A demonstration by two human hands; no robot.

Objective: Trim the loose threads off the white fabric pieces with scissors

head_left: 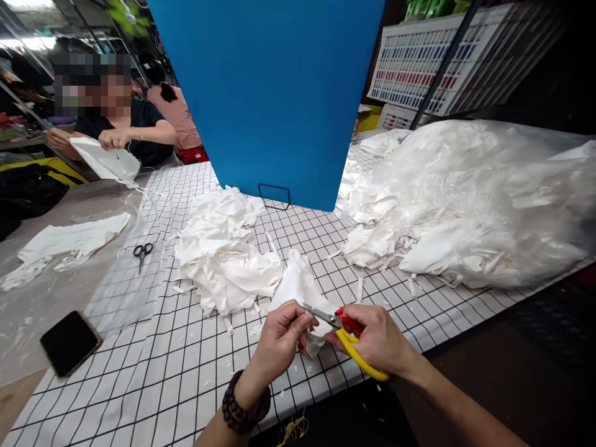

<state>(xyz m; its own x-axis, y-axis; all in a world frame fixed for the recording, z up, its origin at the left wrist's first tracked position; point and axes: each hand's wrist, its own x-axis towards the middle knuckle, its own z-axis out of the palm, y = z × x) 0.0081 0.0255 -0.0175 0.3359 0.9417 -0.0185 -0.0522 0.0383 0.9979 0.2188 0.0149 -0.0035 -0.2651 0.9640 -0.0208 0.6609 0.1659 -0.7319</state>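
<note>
**Careful, our fingers sit close to the blades**

Now we hold a small piece of white cloth [298, 292] just above the near edge of the checked table [186, 354]. Our left hand [279, 338] is curled shut and pinches the cloth near its bottom edge. Our right hand [377, 338] is closed around the scissors [342, 329], the ones with red and yellow handles. The shiny tips point at our left fingers [300, 323] and look like they almost touch them.

That is the risky part. If the blades close a bit too far left, we think they could nick a finger. If the cloth slips in our pinch, the cut could go crooked or bite into the good part.

Tiny white scraps lie all over the table by our hands. A pile of cut cloth [223, 254] sits just behind, and a big bag of cloth [479, 198] lies to the right. A loose piece could fall off the near edge.

A phone [69, 341] and black scissors [142, 251] lie well off to the left. Another person [112, 118] works with cloth at the far left, well away from us.
</note>
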